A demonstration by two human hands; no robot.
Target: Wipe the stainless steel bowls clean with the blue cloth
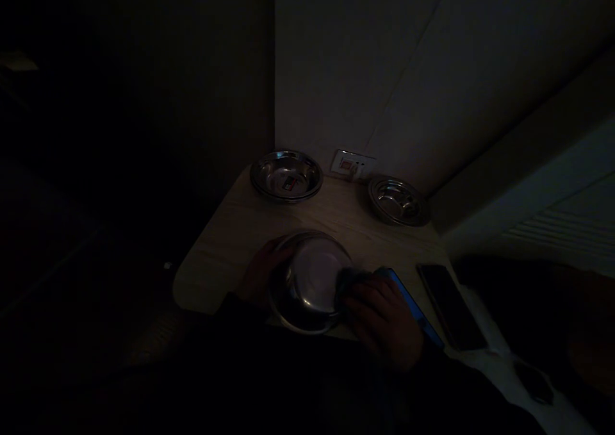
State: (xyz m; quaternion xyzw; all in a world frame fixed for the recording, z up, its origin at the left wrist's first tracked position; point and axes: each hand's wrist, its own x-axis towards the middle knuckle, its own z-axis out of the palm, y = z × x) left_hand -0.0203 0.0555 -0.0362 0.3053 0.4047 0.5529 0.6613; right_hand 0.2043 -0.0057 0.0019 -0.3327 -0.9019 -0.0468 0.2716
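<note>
Small label (290, 183), illegible, inside rear-left steel bowl (308, 179), no readable text

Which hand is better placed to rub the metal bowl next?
Probably the right hand: it holds something dark, perhaps a cloth, against the metal bowl, while the left hand holds its other side.
</note>
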